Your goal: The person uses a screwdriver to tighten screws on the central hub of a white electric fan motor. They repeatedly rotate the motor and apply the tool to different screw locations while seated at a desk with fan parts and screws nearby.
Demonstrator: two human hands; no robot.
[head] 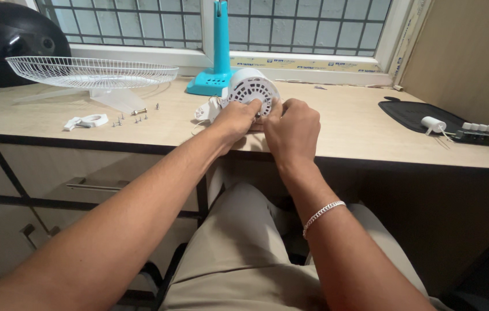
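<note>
A pale wooden counter [348, 124] runs under a barred window, and we sit at it with both hands on a white fan motor housing [250, 89], which stands near the front edge, just ahead of a turquoise fan stand [219, 52]. Our left hand [236, 118] has its fingers closed against the vented face of the housing, and our right hand [292, 129] is curled around its lower right side; what either grip pinches beneath the fingers is hidden from us.

To do this well, we judge that one hand should brace the housing flat against the counter while the other works, so the round body cannot roll. The thin wires trailing at its left look easy to snag, so we should keep them away from our fingers.

The loose screws [132, 118] lie well apart to the left, beside a small white bracket [88, 121] and the wire fan guard [92, 72]. A black mat [414, 115] and a switch block [475, 133] lie to the right.
</note>
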